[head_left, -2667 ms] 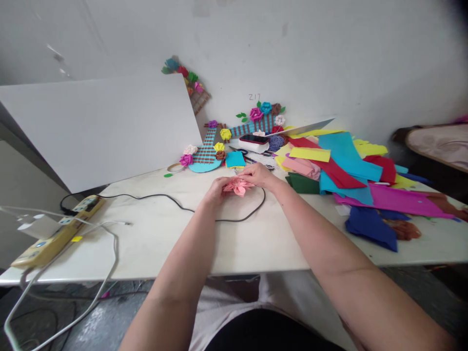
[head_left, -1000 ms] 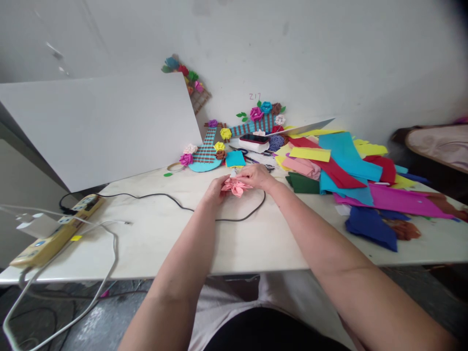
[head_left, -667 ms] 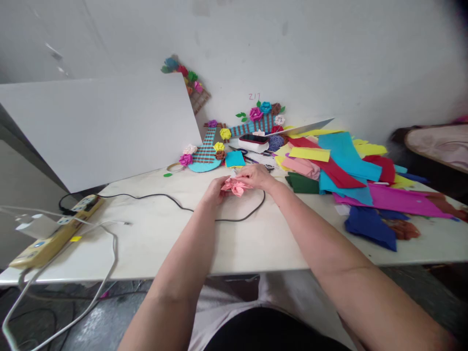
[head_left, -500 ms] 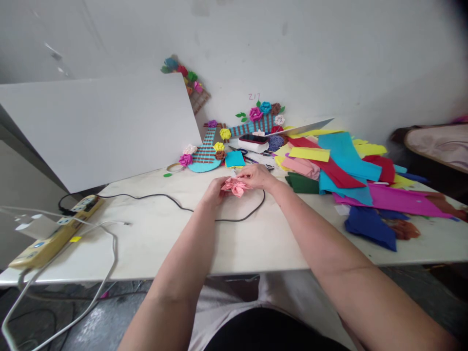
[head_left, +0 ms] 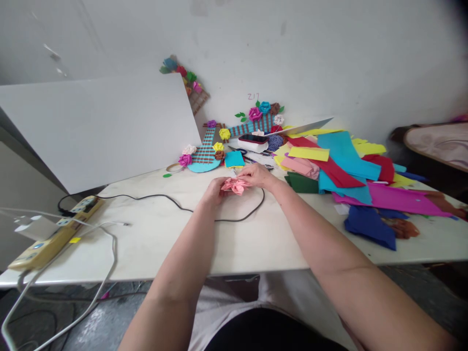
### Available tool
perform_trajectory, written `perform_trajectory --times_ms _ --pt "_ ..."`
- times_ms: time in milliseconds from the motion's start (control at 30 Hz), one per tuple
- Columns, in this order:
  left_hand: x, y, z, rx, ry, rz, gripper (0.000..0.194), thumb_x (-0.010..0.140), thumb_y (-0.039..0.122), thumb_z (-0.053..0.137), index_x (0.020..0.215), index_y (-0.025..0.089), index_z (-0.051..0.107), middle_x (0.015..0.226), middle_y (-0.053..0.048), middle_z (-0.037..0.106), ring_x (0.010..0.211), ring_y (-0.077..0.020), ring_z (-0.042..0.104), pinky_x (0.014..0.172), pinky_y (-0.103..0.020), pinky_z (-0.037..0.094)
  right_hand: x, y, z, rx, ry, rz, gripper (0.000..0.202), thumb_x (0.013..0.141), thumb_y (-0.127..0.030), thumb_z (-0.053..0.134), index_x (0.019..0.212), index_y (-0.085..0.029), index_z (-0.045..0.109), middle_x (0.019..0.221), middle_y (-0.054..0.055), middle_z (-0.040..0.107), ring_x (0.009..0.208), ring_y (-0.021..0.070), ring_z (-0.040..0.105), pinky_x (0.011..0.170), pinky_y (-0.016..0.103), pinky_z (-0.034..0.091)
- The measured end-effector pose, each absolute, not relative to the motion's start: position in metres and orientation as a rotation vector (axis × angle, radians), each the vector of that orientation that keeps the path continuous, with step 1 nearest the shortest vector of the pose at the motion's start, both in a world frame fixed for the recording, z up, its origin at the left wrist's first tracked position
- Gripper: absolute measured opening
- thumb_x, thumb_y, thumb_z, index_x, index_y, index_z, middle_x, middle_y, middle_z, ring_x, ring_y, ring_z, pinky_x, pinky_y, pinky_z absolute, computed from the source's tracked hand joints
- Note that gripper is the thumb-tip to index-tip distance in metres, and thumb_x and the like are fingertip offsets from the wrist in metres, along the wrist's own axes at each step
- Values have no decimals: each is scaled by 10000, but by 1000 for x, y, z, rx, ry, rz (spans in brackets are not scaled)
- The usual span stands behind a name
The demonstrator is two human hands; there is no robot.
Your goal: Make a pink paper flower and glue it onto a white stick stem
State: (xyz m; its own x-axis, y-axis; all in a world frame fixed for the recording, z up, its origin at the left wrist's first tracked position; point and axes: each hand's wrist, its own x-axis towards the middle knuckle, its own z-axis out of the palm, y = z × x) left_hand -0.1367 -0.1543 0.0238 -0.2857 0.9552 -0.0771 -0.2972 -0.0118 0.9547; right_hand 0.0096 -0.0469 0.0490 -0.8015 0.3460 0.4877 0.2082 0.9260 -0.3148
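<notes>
A pink paper flower [head_left: 236,186] with pointed petals is held just above the table [head_left: 256,248]. My left hand [head_left: 214,190] is closed on its left edge. On its far right side my right hand [head_left: 257,175] pinches the petals, fingers pressed together. Some of the fingertips are hidden behind the flower and the hands. A black cable [head_left: 244,218] curves across the table just in front of the hands. Right behind them lies a stack of small paper squares [head_left: 234,159], blue on top.
Folded coloured paper [head_left: 347,161] is heaped on the right. A phone [head_left: 253,139] rests on a white box behind my hands. Paper-flower guitar decorations [head_left: 205,153] and a large white board [head_left: 102,126] stand at the back. At left lies a yellow power strip [head_left: 54,234] with cables.
Both hands keep their hold on the pink flower. Its front petals have tipped very slightly upward; otherwise the view has barely shifted.
</notes>
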Motion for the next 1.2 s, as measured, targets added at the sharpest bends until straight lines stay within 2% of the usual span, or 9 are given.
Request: perform_trajectory --times_ms 200,400,500,833,1000,1200 --pt "-136 -152 24 702 1153 1578 135 739 219 528 663 139 607 671 -68 669 611 -184 629 590 -302 520 8 -44 46 -350 -2462 419 174 778 -178 625 835 -226 782 848 25 750 789 147 661 656 220 423" --pt "-135 -153 24 717 1108 1584 177 773 297 565 699 142 605 640 -37 642 554 -137 590 545 -250 487 8 -44 45 -352 -2405 480 155 752 -161 654 811 -226 782 812 15 743 756 137 650 656 220 422" --pt "-135 -155 25 744 1137 1564 196 745 329 597 724 135 618 678 -46 654 592 -138 602 580 -249 492 8 -46 46 -363 -2395 475 160 749 -153 656 808 -233 782 804 12 741 749 135 645 654 222 419" --pt "-135 -164 31 907 1198 1480 198 615 263 696 756 139 635 689 -31 643 647 -171 611 656 -315 505 10 -49 48 -389 -2384 449 168 745 -149 667 828 -239 783 816 14 741 757 141 653 648 224 420" --pt "-135 -163 29 938 1187 1521 147 613 222 683 729 133 670 660 -45 652 608 -157 586 630 -289 473 10 -49 49 -398 -2381 445 171 751 -144 656 833 -222 784 810 22 737 750 140 647 630 222 409" --pt "-138 -158 23 927 1197 1566 183 587 206 665 746 118 687 674 -53 661 610 -149 589 604 -265 450 10 -47 48 -367 -2378 439 159 761 -161 650 830 -219 781 777 16 725 726 126 629 613 215 384"
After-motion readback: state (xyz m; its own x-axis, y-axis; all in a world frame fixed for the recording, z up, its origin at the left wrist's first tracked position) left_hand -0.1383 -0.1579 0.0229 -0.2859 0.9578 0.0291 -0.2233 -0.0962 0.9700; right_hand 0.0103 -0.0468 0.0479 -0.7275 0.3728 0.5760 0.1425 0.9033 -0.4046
